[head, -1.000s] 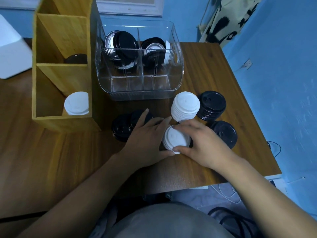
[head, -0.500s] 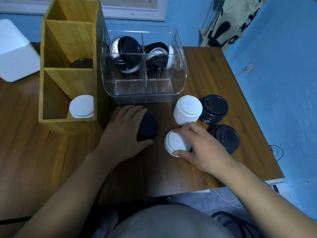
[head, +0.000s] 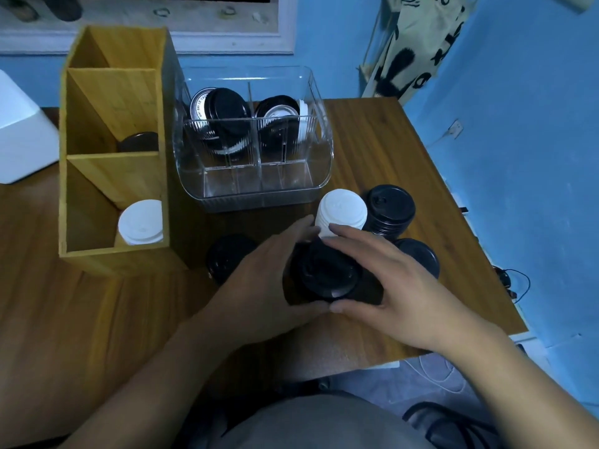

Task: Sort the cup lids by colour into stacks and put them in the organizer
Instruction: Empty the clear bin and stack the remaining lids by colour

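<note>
A stack of black lids (head: pixel 327 273) sits between my hands near the table's front edge. My left hand (head: pixel 259 283) grips its left side and my right hand (head: pixel 389 286) cups its right side. Just behind stands a white lid stack (head: pixel 342 210), with a black stack (head: pixel 390 209) to its right and more black lids (head: pixel 419 256) under my right hand's far side. Another black lid pile (head: pixel 227 256) lies left of my left hand. The wooden organizer (head: pixel 81 202) holds white lids (head: pixel 141 222) in its front compartment and dark lids (head: pixel 137 142) behind.
A clear plastic bin (head: pixel 259 196) with mixed black and white lids stands behind the stacks. A white box (head: pixel 22 131) sits at the far left. The table's right edge (head: pixel 479 254) drops off to a blue wall and cables.
The single white lid under my right hand is no longer in sight. My left hand brought a black stack rightward, and both hands now close around it.
</note>
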